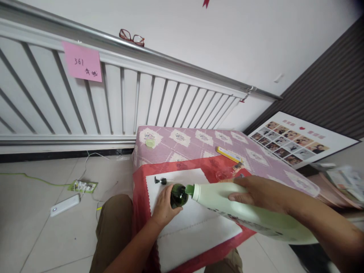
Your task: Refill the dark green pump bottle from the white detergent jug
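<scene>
My left hand [164,207] is wrapped round a dark green bottle [179,195] that stands on the white mat [187,231]. In my right hand [250,193] is a large pale green jug [264,218], tilted so that its green spout [189,190] meets the mouth of the dark bottle. Whether liquid is flowing cannot be made out. A black pump head [160,180] lies on the mat just beyond my left hand. Farther back, a light green cap [149,143] rests on the patterned tablecloth [196,151].
A yellow box cutter [229,154] and a clear plastic item [224,173] lie beyond the jug. Red cloth [170,167] runs under the mat. A radiator [170,98] stands behind the table. On the floor at left are a power strip [85,187], cables and a white power bank [65,205].
</scene>
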`<state>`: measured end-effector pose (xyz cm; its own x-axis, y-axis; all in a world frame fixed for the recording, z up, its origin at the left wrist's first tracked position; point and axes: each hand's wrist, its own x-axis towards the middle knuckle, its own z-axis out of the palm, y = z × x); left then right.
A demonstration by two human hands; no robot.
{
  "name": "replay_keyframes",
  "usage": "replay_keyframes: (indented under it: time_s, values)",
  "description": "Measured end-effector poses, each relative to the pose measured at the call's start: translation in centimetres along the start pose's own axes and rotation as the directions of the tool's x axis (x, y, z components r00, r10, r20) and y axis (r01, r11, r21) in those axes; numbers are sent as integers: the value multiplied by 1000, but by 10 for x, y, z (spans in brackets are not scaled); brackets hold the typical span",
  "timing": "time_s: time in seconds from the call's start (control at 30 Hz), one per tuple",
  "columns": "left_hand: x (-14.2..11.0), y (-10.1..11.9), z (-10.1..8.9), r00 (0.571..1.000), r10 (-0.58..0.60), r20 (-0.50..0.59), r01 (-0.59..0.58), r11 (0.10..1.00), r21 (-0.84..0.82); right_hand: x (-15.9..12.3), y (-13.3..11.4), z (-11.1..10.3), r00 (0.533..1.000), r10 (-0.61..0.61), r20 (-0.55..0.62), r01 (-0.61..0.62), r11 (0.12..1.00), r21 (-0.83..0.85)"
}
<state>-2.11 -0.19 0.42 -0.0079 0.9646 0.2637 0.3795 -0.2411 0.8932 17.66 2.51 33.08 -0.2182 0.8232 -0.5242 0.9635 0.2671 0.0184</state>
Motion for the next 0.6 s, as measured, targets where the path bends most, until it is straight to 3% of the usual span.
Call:
replay_keyframes:
  time_s: [0.6]
  values:
    - [0, 0, 0, 1000, 15, -11, -15, 1000, 6, 0, 1, 1, 1000, 5, -11, -5, 1000, -2]
